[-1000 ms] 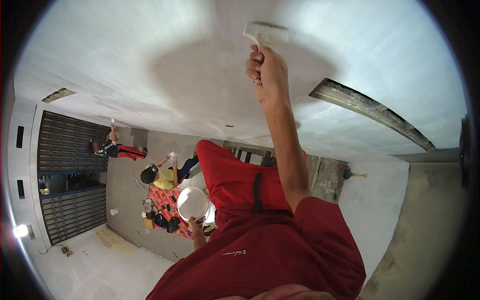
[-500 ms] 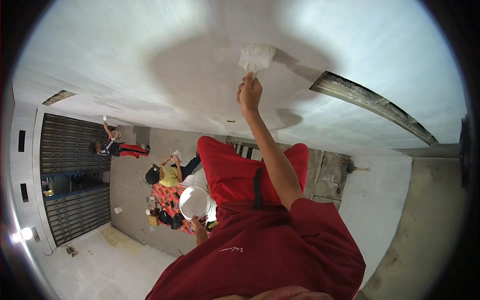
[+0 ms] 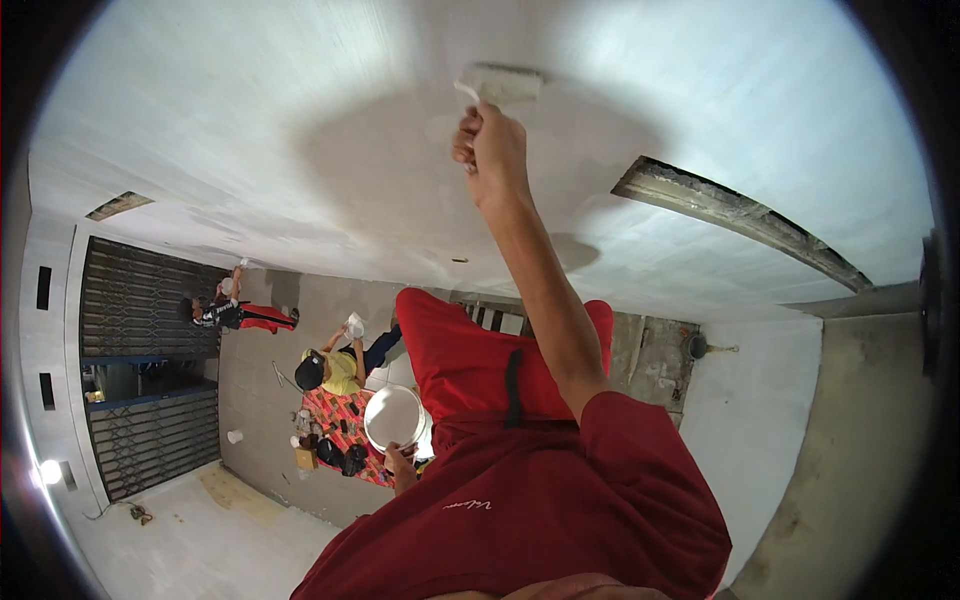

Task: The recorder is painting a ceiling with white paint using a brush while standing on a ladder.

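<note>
My right hand (image 3: 495, 150) is closed round the handle of a wide paintbrush (image 3: 510, 85), its arm stretched up in front of me. The brush's bristles lie against a pale grey-white wall (image 3: 380, 150), and my shadow falls around it. Low at my left side, my left hand (image 3: 399, 462) grips the edge of a round white bucket (image 3: 394, 415). Pale white paint or a similar liquid seems to be inside the bucket, though its depth cannot be made out.
A long recessed slot (image 3: 740, 215) cuts the wall at right, a smaller opening (image 3: 120, 206) at left. One co-worker in yellow (image 3: 345, 370) sits near a red patterned mat (image 3: 345, 408) with bags; another in red trousers (image 3: 262, 317) works by a folding metal gate (image 3: 150, 300).
My right hand has moved up and slightly left, tilting the brush so it lies flatter across the wall. My left hand still holds the bucket. The far co-worker's raised hand has shifted right.
</note>
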The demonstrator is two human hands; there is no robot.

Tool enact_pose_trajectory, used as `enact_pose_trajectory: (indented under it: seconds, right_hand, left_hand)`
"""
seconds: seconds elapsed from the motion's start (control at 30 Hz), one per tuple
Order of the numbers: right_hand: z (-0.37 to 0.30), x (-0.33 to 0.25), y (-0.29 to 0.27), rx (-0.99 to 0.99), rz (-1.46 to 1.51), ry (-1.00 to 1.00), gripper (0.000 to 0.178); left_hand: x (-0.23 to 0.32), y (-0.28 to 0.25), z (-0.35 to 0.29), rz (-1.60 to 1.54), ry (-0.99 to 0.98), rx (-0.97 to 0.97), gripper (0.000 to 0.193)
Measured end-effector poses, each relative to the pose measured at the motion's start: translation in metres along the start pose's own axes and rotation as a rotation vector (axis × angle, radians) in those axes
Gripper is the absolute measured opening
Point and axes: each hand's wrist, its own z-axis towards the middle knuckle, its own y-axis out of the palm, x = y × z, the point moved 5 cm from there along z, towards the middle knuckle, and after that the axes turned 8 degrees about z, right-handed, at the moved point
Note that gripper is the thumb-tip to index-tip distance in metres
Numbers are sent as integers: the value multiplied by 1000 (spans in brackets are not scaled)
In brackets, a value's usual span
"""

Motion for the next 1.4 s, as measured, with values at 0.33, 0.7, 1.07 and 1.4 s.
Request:
enact_pose_trajectory:
  seconds: [0.33,0.7,1.07,1.4]
  right_hand:
    - [-3,10,50,-329,-91,-230,31]
    - [61,152,-82,15,-119,-76,40]
    - [34,62,-27,23,97,68,21]
    - [-35,-22,28,-220,-162,-150,28]
  left_hand:
    - [6,13,-7,-103,2,-56,28]
    - [4,3,-10,-110,38,-41,26]
    - [-4,-1,-15,-114,13,57,25]
    - [-7,7,2,-67,12,-50,36]
